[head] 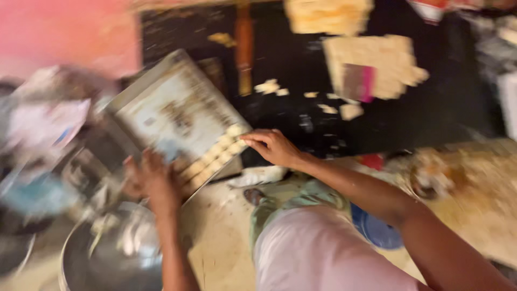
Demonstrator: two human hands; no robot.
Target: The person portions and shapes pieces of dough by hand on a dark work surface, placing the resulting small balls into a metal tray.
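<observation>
Blurred view looking down. At lower left sits a round metal bowl (107, 253). Above it, the left hand (149, 180) rests on the near edge of a rectangular metal baking tray (161, 102), its fingers too smeared to tell their spread. The tray lies left of centre, its long axis running from upper left to lower right, with small pale dough pieces (218, 153) lined along its lower right edge. The right hand (274, 146), fingers loosely spread, touches that corner. A rolled dough sheet (377, 64) lies on the dark worktop (431, 118) at upper right.
</observation>
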